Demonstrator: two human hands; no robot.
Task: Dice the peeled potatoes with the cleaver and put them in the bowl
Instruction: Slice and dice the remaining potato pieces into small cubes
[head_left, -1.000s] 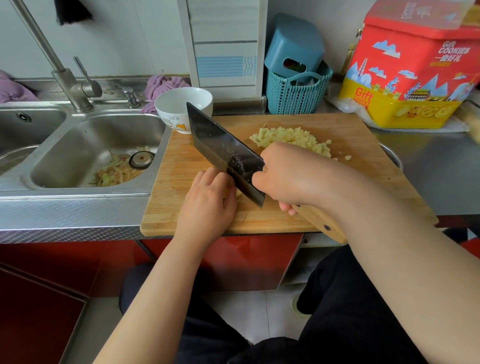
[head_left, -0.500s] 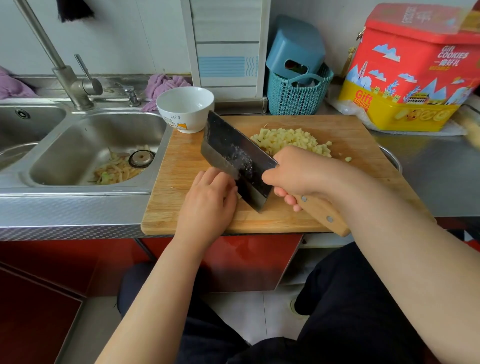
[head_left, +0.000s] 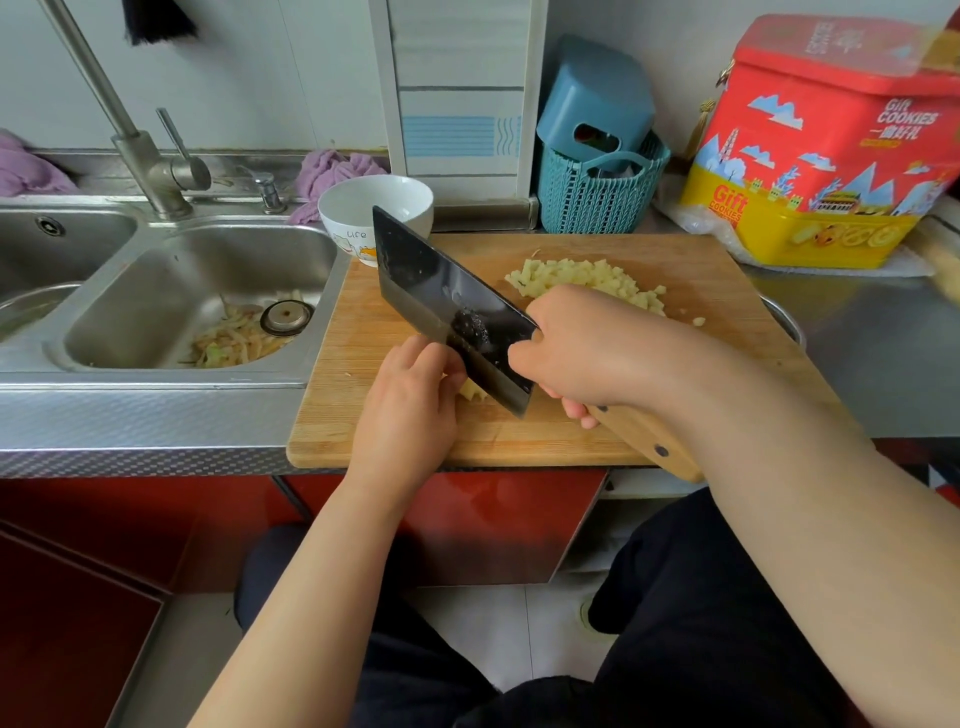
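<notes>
Cutting board (head_left: 701, 291) on tabletop (head_left: 883, 353), right of sink (head_left: 171, 296). Bowl (head_left: 363, 208) at board's far-left corner. Diced potato pile (head_left: 576, 275) on board's far half. Basket (head_left: 597, 202) behind board; cookie tin (head_left: 831, 145) right of basket. Peels (head_left: 234, 340) in sink.

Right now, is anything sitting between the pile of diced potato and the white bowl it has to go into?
Yes. The cleaver, gripped by the right hand, slants across the cutting board between the diced potato pile and the bowl. Otherwise that stretch of board looks bare.
</notes>
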